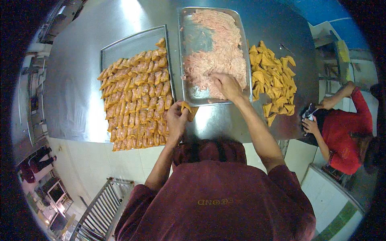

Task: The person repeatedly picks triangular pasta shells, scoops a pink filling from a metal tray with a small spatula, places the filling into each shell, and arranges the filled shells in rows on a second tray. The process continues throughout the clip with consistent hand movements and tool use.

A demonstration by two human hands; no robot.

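The left hand (177, 118) grips one yellow tofu pocket (189, 109) above the steel desk (76, 80), just beside the tray of filled pockets (136, 100). The right hand (227, 86) is inside the tray (189, 48) of pink meat paste (217, 52), fingers apparently pinching some paste. Empty pockets (275, 82) lie in a pile to the right.

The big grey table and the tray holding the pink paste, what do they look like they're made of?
The big grey table looks like brushed stainless steel: dull silver with soft glare streaks. The rectangular tray with pink paste seems polished metal, steel or aluminium; its bare floor mirrors light and its rim is thin and rolled.
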